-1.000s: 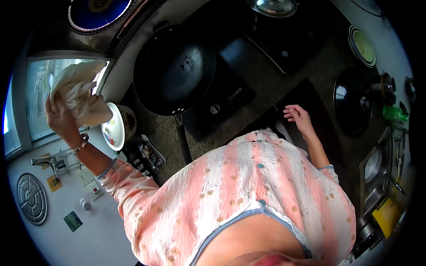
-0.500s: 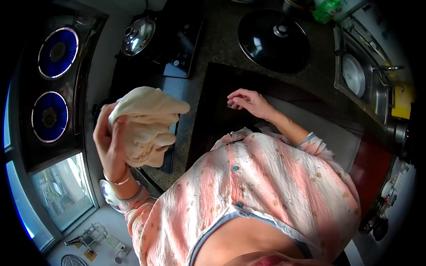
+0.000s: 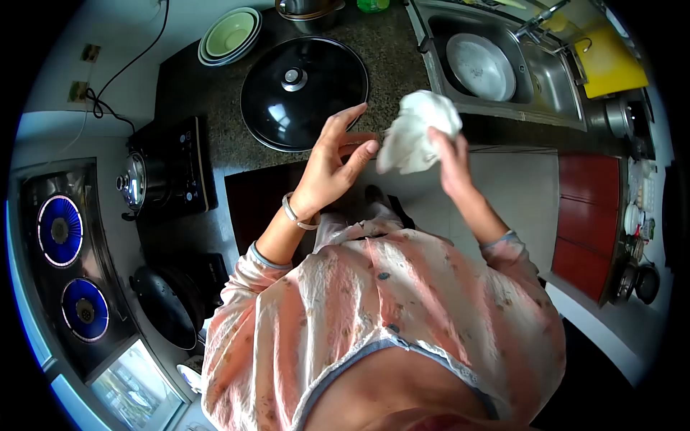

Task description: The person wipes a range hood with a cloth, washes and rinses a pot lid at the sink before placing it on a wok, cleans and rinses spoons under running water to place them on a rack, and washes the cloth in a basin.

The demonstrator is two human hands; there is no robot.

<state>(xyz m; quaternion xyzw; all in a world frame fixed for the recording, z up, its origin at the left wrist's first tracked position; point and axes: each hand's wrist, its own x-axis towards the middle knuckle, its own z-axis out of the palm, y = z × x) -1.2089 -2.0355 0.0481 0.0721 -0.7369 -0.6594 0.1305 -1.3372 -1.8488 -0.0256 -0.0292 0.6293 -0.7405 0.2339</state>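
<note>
A crumpled white cloth (image 3: 415,136) hangs in the air in front of the counter, near the sink's front edge. My right hand (image 3: 451,159) is closed on its right side, the thumb pressed against the fabric. To the left of the cloth, my left hand (image 3: 334,161) is raised with fingers apart and nothing in it. A narrow gap separates its fingertips from the cloth. Beyond my left hand lies a large black lid (image 3: 309,90) with a round knob, on the speckled countertop.
At the right is a steel sink (image 3: 535,79) with a metal basin (image 3: 480,68) inside. Stacked bowls (image 3: 228,36) stand at the back left. An induction cooker (image 3: 192,169) with a lidded pot (image 3: 136,179) and a black wok (image 3: 169,305) are on the left.
The white cloth has passed from my left hand to my right and moved rightward. My left hand has come in from the left and opened. The view has turned toward the sink.
</note>
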